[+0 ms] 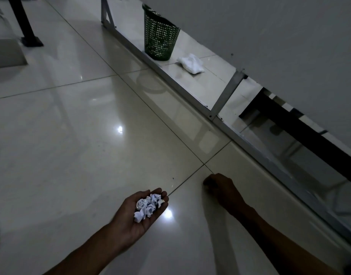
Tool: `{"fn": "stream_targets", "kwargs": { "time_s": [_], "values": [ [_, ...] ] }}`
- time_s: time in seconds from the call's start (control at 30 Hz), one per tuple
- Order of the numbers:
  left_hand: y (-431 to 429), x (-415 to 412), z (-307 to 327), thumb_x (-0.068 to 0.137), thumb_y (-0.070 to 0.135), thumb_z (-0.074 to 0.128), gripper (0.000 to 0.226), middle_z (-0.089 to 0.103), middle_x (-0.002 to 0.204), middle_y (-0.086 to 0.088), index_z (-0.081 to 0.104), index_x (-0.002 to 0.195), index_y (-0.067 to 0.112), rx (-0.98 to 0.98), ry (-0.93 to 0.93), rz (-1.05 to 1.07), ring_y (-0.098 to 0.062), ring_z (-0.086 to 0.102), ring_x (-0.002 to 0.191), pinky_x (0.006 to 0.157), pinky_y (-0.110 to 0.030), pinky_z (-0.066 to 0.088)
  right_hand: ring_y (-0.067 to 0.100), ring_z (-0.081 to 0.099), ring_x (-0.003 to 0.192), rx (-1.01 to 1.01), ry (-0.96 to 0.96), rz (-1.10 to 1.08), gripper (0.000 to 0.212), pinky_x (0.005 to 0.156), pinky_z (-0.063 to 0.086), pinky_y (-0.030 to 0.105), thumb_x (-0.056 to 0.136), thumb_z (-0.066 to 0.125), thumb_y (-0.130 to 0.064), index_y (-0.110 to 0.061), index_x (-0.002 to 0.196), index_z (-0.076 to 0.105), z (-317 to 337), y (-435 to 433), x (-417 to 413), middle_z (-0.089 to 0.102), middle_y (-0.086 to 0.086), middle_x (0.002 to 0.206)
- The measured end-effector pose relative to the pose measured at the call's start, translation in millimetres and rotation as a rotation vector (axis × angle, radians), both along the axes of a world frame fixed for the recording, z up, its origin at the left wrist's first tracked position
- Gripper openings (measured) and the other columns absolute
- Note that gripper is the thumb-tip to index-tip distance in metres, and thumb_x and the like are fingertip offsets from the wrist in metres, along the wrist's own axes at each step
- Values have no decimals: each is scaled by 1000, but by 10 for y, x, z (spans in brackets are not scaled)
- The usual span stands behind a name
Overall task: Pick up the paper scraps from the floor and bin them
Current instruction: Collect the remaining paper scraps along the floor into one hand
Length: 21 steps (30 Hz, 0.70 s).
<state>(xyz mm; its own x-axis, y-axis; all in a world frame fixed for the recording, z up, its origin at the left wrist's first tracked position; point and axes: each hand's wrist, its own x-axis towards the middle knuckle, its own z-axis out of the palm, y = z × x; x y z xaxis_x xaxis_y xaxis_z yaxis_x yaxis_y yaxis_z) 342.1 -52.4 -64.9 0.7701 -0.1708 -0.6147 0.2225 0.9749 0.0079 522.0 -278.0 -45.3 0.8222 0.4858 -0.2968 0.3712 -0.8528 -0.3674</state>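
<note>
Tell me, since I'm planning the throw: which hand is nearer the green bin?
Right, though only slightly. The right hand is curled low over the floor, below and right of the bin. The left hand, cupping paper scraps, sits further back.

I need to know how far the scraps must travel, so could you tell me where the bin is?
The green mesh bin stands at upper centre, on the floor beyond the metal rail, beside a crumpled white sheet.
</note>
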Motion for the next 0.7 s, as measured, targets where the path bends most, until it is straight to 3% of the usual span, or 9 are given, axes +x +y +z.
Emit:
{"fn": "stream_targets", "kwargs": {
  "time_s": [0.07, 0.2, 0.3, 0.37, 0.47, 0.57, 0.63, 0.7],
  "values": [
    [-14, -3, -8, 79, 12, 47, 40, 70, 109, -29, 69, 101, -14, -5, -5, -8, -39, 73, 87, 69, -50, 61, 20, 56, 100, -13, -34, 23, 19, 77, 35, 14, 95, 56, -15, -8, 110, 65, -60, -21, -57, 60, 11, 114],
    [-12, -40, -25, 76, 10, 50, 39, 71, 106, -29, 69, 99, -14, 7, 6, -10, -40, 73, 86, 63, -50, 62, 22, 56, 92, -8, -124, 14, 14, 76, 41, 26, 96, 52, -15, -7, 97, 63, -168, -13, -124, 59, 10, 102],
    [6, -51, -39, 76, 10, 53, 38, 71, 107, -29, 69, 100, -14, 5, 17, -6, -40, 73, 87, 64, -50, 62, 19, 51, 85, -31, -177, 45, 14, 71, 36, 24, 96, 49, -14, -7, 93, 61, -199, 6, -130, 56, 9, 98],
    [8, -45, -37, 77, 10, 53, 38, 70, 109, -28, 68, 103, -14, 17, 23, -13, -39, 72, 89, 67, -50, 62, 18, 50, 85, -83, -201, 69, 17, 71, 34, 24, 97, 45, -14, -6, 93, 59, -203, 29, -122, 55, 10, 100],
    [-15, -30, -25, 77, 11, 53, 39, 70, 110, -28, 67, 105, -14, 28, 29, -17, -39, 72, 89, 70, -50, 62, 23, 54, 90, -107, -175, 69, 21, 80, 44, 29, 99, 41, -12, -3, 96, 60, -114, 123, -149, 58, 13, 104],
    [-43, -27, 7, 75, 10, 55, 40, 69, 111, -29, 68, 104, -14, 32, 18, -22, -40, 72, 91, 80, -49, 60, 18, 62, 89, 55, -15, 6, 18, 74, 46, 19, 97, 51, -17, -7, 106, 64, 101, 336, -315, 64, 7, 104],
    [-35, -38, 0, 78, 9, 53, 41, 68, 112, -30, 65, 108, -15, 52, 11, -12, -41, 71, 93, 85, -50, 58, 10, 65, 74, 222, 115, -26, 11, 60, 46, 9, 95, 56, -19, -15, 99, 65, 264, 557, -507, 68, -2, 92],
    [-28, -45, -14, 91, 7, 44, 38, 68, 113, -29, 57, 119, -14, 138, 6, -25, -40, 69, 98, 92, -49, 55, 4, 65, 66, 326, 176, 4, 7, 57, 47, 9, 93, 58, -17, -18, 91, 65, 418, 778, -696, 69, -5, 85]
  ]
}}
